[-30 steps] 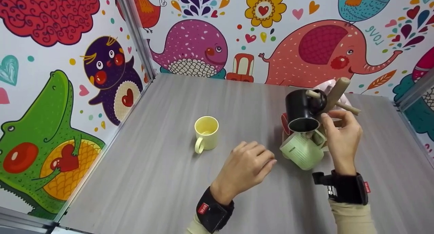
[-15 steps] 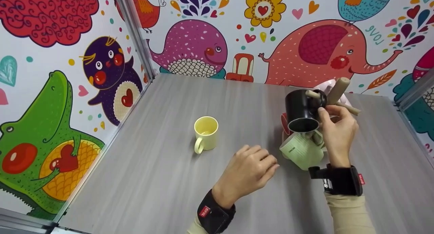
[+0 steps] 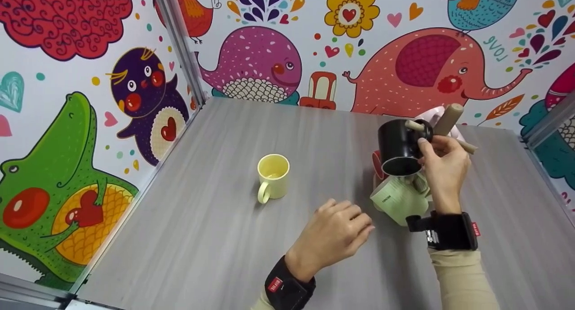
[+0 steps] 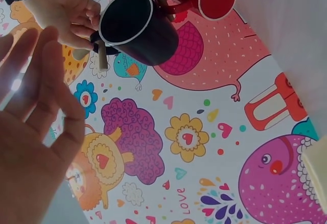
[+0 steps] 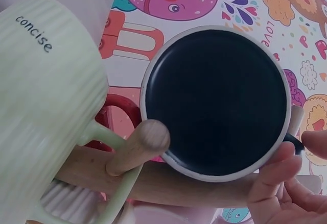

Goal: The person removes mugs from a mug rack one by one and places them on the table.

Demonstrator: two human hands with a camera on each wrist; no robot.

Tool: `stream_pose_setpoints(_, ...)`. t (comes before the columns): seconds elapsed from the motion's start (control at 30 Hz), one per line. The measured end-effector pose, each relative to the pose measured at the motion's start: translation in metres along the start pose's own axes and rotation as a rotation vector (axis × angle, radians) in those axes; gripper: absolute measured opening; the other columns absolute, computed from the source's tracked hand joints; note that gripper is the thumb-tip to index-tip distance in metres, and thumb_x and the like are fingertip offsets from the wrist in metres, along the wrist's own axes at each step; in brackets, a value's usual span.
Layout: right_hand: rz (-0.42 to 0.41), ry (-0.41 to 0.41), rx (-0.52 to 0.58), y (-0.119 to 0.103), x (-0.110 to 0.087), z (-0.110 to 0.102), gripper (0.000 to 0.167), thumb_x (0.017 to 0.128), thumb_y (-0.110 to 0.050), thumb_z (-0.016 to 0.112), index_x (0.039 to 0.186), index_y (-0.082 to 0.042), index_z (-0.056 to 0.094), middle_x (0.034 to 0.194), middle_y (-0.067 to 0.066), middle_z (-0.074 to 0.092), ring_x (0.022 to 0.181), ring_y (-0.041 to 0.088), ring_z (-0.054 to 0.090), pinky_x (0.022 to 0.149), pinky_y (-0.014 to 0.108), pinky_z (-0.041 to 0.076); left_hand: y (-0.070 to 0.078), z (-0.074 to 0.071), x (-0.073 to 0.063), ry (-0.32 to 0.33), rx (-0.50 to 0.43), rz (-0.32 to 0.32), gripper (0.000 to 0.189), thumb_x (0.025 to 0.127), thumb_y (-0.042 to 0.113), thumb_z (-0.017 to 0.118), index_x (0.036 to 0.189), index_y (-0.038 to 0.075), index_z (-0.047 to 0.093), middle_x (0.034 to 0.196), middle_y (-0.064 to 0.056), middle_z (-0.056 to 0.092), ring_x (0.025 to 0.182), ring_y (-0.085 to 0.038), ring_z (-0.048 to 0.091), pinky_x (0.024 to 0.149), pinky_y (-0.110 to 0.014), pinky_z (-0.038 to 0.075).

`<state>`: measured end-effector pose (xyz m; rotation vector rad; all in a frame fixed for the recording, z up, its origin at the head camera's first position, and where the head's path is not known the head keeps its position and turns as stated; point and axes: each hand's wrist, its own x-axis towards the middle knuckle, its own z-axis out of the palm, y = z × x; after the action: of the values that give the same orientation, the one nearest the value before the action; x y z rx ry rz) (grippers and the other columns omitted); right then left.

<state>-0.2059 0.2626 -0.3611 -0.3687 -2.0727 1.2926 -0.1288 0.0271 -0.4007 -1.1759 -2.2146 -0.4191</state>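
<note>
Right hand [image 3: 444, 170] pinches black mug [image 3: 397, 143] by its handle [image 5: 293, 143], thumb and fingers closed in on it. Black mug is at the wooden rack [image 3: 450, 117], right side of the table [image 3: 188, 238], tipped with its mouth facing down and toward the person. A peg [image 3: 414, 125] pokes through at the handle. Mug interior dark, rim pale.

Left hand [image 3: 334, 233] holds nothing; fingers relaxed, lightly bent, close together, just above the table between yellow mug and rack. Left wrist view: same hand, palm side, fingers apart from any mug.

Green mug [image 3: 400, 201] hangs tilted just below black mug, lower peg [image 5: 139, 146] through its loop, "concise" printed on the side. Red mug [image 3: 378, 166] sits behind those two, left side of rack, partly hidden. Pale pink item [image 3: 431, 115] behind the rack, mostly covered, can't tell its full shape.

Yellow mug [image 3: 274, 177] stands upright on the table, well apart from the rack, handle toward the person.

Both wrists have black straps [image 3: 291, 284], red tags, beige sleeves [image 3: 462, 278]. Cartoon-print wall [image 3: 310, 13] at back and left.
</note>
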Motion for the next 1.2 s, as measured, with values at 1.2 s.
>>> stream_pose_setpoints(1.2, 0.221, -0.099, 0.479, -0.0032, 0.0025, 0.0088, 0.009, 0.099, 0.003, 0.057, 0.100, -0.002, 0.050, 0.064, 0.000, 0.064, 0.042, 0.008, 0.059, 0.042, 0.021, 0.049, 0.0047, 0.0026, -0.0033, -0.038, 0.026, 0.009, 0.017, 0.099, 0.031, 0.065, 0.091, 0.021, 0.076, 0.086, 0.009, 0.068, 0.080, -0.007, 0.061, 0.066, -0.021, 0.041)
